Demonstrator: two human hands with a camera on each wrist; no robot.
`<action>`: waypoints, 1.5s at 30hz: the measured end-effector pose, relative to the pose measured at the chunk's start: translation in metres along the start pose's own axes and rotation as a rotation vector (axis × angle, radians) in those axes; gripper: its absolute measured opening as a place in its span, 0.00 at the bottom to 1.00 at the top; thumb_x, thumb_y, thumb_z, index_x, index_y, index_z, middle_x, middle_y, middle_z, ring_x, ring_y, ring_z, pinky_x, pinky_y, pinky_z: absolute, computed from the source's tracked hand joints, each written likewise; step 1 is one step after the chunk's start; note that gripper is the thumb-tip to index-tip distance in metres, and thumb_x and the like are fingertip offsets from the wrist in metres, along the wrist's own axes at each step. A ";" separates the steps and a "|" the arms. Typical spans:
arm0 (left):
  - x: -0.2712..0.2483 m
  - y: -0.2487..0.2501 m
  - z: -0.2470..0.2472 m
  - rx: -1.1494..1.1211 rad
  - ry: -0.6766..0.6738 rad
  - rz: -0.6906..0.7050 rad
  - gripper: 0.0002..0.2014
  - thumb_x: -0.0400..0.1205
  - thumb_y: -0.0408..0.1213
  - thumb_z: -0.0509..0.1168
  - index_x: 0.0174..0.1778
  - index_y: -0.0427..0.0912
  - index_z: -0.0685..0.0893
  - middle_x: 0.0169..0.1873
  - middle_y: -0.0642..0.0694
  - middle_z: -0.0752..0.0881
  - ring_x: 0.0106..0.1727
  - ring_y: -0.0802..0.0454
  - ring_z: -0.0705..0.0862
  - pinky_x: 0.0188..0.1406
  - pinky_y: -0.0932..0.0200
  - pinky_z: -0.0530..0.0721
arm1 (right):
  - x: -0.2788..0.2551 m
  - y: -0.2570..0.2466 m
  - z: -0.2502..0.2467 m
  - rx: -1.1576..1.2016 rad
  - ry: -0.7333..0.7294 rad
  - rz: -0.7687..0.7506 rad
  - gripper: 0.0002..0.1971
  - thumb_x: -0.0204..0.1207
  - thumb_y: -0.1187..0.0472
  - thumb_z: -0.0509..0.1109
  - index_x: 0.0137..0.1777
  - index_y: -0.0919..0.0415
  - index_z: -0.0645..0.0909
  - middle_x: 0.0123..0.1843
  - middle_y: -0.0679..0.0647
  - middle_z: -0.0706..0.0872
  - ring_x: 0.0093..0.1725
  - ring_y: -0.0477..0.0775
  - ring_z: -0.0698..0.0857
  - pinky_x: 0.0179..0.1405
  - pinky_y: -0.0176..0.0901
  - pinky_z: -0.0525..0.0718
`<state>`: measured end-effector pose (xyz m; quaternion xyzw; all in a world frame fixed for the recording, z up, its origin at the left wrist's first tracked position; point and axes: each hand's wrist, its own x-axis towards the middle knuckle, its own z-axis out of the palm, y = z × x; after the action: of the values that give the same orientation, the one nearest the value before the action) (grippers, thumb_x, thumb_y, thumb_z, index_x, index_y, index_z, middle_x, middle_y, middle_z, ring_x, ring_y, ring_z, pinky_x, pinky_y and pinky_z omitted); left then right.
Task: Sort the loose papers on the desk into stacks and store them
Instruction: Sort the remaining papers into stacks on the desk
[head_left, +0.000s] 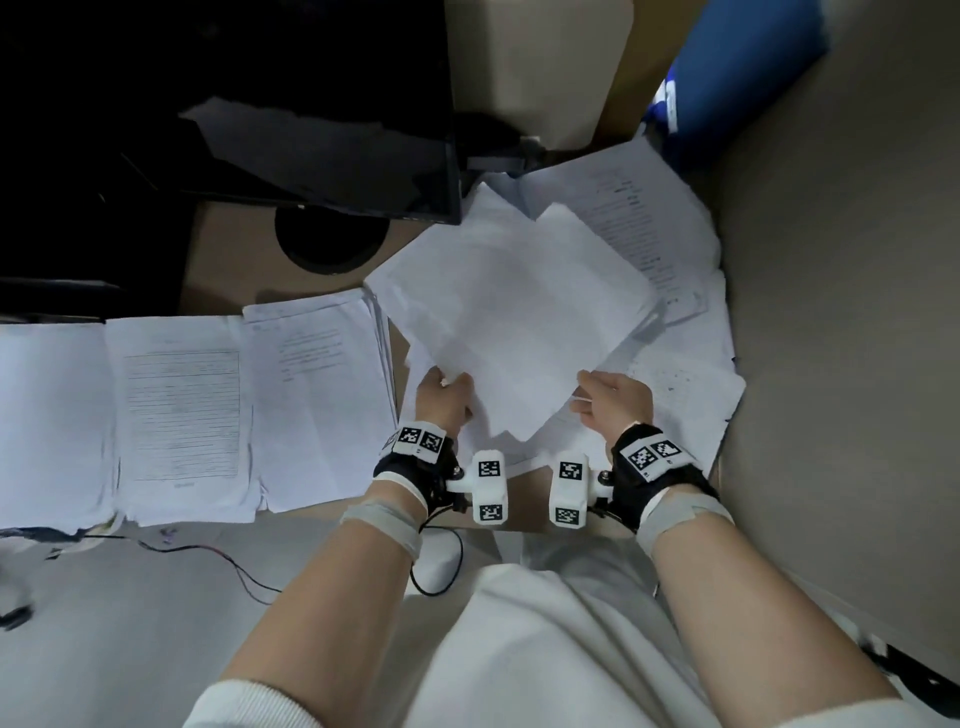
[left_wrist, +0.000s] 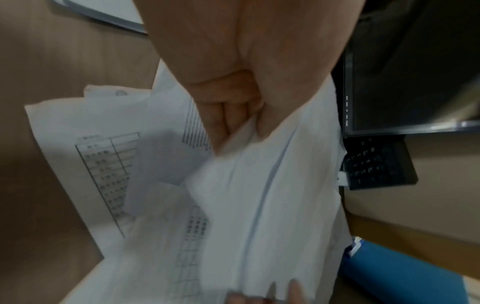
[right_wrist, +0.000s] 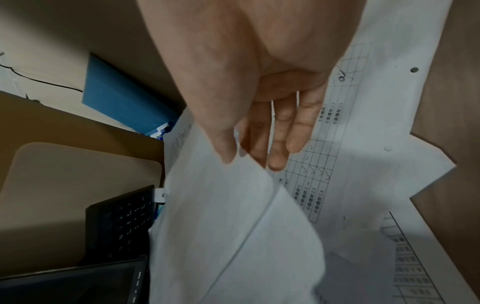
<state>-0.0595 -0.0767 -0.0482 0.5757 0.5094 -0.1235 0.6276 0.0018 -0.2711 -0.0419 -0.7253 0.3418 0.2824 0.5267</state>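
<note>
Over the desk (head_left: 218, 249), both hands grip a sheaf of papers (head_left: 519, 312).

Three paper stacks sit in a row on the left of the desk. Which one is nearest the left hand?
The rightmost stack, with a few printed lines near its top. It lies beside the left hand; the lined-form stack and blank-topped stack lie farther left.

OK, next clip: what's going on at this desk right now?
A person is sorting papers. Both hands hold one bundle of blank-looking sheets lifted over a messy pile of loose printed papers on the right of the desk: the left hand grips its near left edge, the right hand pinches its near right edge. Three tidier stacks already lie side by side to the left. A blue folder stands at the far right. Nothing looks stored yet.
</note>
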 end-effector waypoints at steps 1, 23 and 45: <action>-0.005 0.002 -0.001 -0.004 -0.070 -0.037 0.07 0.73 0.31 0.67 0.40 0.39 0.74 0.30 0.41 0.77 0.34 0.45 0.77 0.43 0.46 0.83 | 0.001 0.000 0.001 -0.039 -0.008 -0.003 0.12 0.77 0.54 0.76 0.37 0.60 0.82 0.32 0.54 0.86 0.33 0.54 0.87 0.47 0.51 0.89; 0.011 -0.018 -0.023 0.137 -0.074 -0.015 0.11 0.74 0.39 0.68 0.51 0.42 0.84 0.47 0.37 0.90 0.44 0.40 0.89 0.44 0.49 0.92 | -0.017 0.037 0.007 -0.287 0.207 -0.013 0.19 0.76 0.64 0.66 0.26 0.60 0.64 0.25 0.58 0.73 0.27 0.61 0.75 0.32 0.49 0.78; 0.015 -0.017 -0.016 0.410 -0.166 0.110 0.09 0.80 0.38 0.70 0.46 0.34 0.84 0.48 0.32 0.90 0.50 0.34 0.90 0.45 0.47 0.92 | -0.012 0.087 -0.006 -0.182 0.170 0.097 0.21 0.65 0.45 0.69 0.35 0.68 0.81 0.34 0.63 0.90 0.41 0.69 0.90 0.47 0.69 0.90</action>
<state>-0.0729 -0.0619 -0.0669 0.7059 0.3884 -0.2370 0.5428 -0.0741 -0.2934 -0.0810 -0.7741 0.3928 0.2749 0.4135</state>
